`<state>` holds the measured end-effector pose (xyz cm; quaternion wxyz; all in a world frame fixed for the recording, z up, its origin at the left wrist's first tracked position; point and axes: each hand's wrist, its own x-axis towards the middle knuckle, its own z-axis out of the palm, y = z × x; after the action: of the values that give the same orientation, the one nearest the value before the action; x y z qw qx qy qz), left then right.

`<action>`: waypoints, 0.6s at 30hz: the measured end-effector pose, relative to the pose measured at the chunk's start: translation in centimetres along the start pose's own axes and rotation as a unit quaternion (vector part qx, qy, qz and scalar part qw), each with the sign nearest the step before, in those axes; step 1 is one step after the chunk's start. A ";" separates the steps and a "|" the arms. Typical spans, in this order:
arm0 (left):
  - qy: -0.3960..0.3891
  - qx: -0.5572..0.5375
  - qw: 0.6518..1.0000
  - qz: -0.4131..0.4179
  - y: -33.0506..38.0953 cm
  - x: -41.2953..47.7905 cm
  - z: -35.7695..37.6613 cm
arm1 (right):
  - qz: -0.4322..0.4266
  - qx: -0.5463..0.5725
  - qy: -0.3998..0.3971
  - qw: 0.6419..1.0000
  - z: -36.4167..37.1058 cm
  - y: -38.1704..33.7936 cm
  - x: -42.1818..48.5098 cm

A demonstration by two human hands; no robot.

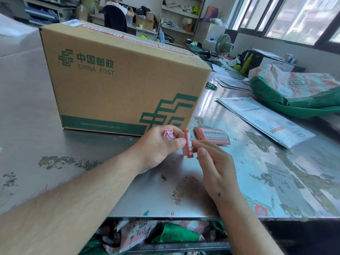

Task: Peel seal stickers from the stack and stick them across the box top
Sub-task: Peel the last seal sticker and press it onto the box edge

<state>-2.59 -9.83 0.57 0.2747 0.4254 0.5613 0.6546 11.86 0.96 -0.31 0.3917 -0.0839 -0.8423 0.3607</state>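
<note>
**A:** Where is the seal sticker point(188, 144) at this moment?

**B:** Just in front of the box's point(119, 85) near face, toward its right front corner and held a little above the counter point(27, 129). The left hand point(158, 147) pinches it between thumb and fingertips and also keeps a crumpled backing paper point(168, 135) tucked under its curled fingers. The right hand point(215, 170) comes in from the other side, with thumb and fingertips closed on the sticker's right edge.

**A:** How does it lie?

**B:** It is curled, with its long axis roughly upright. Whether its backing is fully off cannot be told.

**A:** And the stack point(212, 136)?

**B:** It lies flat on the counter just off the box's right front corner, nearer the right hand than the left.

**A:** Which way does the sticker go from there?

**B:** Probably up and away, because the box top lies above and beyond both hands. The left hand sits squarely before the near face, so it looks the nearer of the two. A row of placed stickers point(138, 39) already runs end to end along the top, so the sticker will likely need turning from upright to flat.
</note>
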 end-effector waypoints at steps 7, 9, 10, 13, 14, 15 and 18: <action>0.001 0.001 1.000 0.007 0.3 -0.1 0.3 | -0.013 0.002 -0.022 1.000 -0.1 0.0 0.0; -0.003 -0.008 1.000 0.007 0.4 -0.2 0.4 | -0.027 -0.006 -0.029 0.999 -0.1 -0.1 0.0; -0.006 -0.008 1.000 0.008 0.4 -0.2 0.4 | -0.033 -0.008 -0.030 0.999 -0.1 -0.2 0.0; -0.011 -0.006 1.000 0.007 0.5 -0.2 0.4 | -0.034 -0.009 -0.027 0.999 -0.1 -0.1 0.0; -0.010 -0.009 1.000 0.006 0.5 -0.2 0.4 | -0.032 -0.010 -0.026 0.999 -0.1 -0.1 0.0; -0.008 -0.010 1.000 0.006 0.5 -0.2 0.4 | -0.031 -0.011 -0.026 0.999 -0.1 -0.1 0.0; -0.001 0.003 1.000 0.004 0.5 -0.1 0.4 | -0.031 -0.005 -0.018 0.999 -0.1 0.1 0.0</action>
<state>-2.14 -9.83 0.99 0.2715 0.4286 0.5616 0.6536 11.97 1.09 -0.35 0.3867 -0.0528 -0.8534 0.3455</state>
